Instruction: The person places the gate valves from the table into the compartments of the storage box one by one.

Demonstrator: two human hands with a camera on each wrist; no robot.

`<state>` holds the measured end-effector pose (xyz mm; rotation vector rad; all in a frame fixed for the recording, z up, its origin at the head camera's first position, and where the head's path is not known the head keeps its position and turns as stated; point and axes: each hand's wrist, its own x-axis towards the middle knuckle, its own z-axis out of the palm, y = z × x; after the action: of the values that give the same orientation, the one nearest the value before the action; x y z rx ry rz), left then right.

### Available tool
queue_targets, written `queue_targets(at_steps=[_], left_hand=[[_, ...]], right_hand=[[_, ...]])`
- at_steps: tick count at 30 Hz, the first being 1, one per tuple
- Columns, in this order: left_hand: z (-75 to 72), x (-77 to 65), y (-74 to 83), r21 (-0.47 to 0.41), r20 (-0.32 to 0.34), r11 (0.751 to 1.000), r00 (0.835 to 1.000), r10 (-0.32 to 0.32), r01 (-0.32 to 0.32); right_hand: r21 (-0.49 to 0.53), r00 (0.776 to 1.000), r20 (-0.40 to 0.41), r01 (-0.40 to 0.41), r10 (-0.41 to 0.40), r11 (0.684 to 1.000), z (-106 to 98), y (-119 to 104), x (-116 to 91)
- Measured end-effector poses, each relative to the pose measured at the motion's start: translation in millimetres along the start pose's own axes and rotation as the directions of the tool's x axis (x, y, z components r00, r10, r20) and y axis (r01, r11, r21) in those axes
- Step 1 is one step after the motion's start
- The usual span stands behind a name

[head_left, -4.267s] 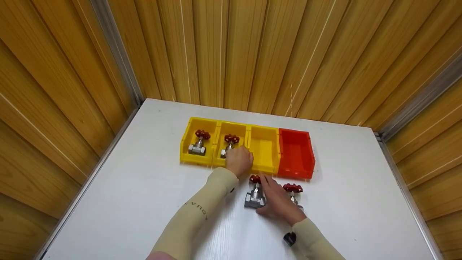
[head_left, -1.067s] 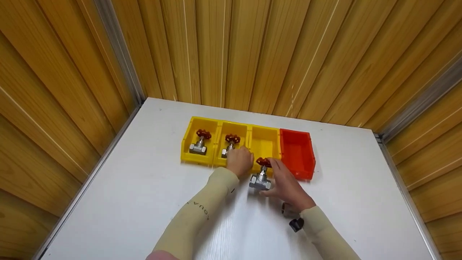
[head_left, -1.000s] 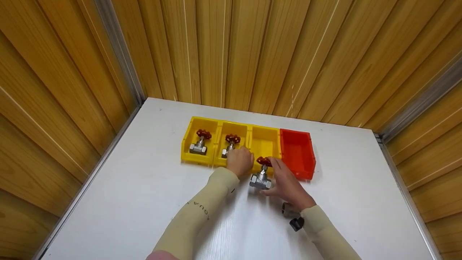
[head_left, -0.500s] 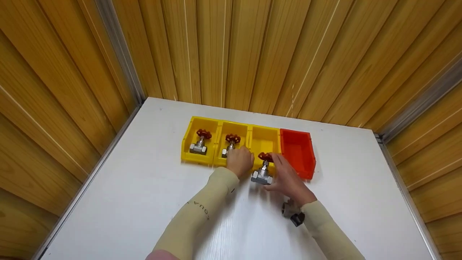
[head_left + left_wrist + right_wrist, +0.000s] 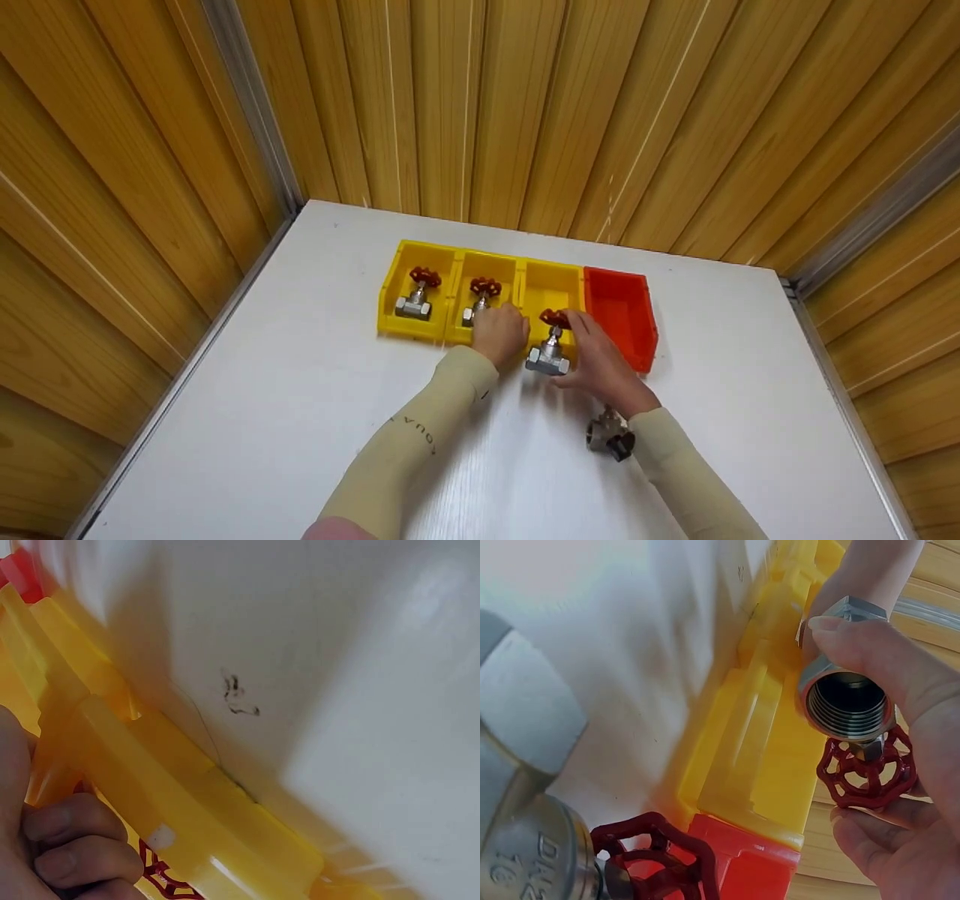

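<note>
My right hand [image 5: 600, 367] holds a gate valve [image 5: 549, 360] with a steel body and red handwheel, at the front of the third yellow bin [image 5: 551, 277]. In the right wrist view the thumb lies on the body of this valve [image 5: 847, 701], its threaded opening facing the camera, and fingers are at the handwheel. My left hand [image 5: 500, 332] grips the wall between the second yellow bin [image 5: 491, 262] and the third, its fingers [image 5: 90, 859] curled in the left wrist view. It partly hides a valve [image 5: 485, 288] in the second bin. Another valve [image 5: 413, 305] stands in the first yellow bin [image 5: 420, 253].
A red bin [image 5: 619, 315] ends the row on the right. One more valve [image 5: 598, 433] stands on the white table [image 5: 300, 360] under my right wrist, partly hidden; it looms large [image 5: 525, 697] in the right wrist view. Wood-panelled walls [image 5: 525, 112] enclose the table.
My right hand has lifted the valve off the table and carried it forward to the third bin's front, still rising slightly over the last second. The left hand stays in place.
</note>
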<state>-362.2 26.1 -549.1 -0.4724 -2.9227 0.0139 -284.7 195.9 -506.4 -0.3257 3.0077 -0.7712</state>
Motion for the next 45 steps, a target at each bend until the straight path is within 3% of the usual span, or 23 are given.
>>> queue_targets(at_steps=[25,38,45], left_hand=[[-1.7,0.1,1.1,-0.003,0.062,1.000,0.998,-0.009,0.009],[2.7,-1.2,1.0,-0.001,-0.027,1.000,1.000,0.000,0.000],[2.1,-0.4,1.1,-0.016,-0.001,1.000,1.000,0.003,-0.003]], right_hand=[[-0.028,1.000,0.005,0.021,-0.021,0.999,-5.9,6.8,19.8],[-0.047,1.000,0.010,0.015,-0.014,0.999,-5.4,9.8,28.1],[-0.018,1.000,0.026,-0.015,0.016,1.000,-5.5,9.7,32.5]])
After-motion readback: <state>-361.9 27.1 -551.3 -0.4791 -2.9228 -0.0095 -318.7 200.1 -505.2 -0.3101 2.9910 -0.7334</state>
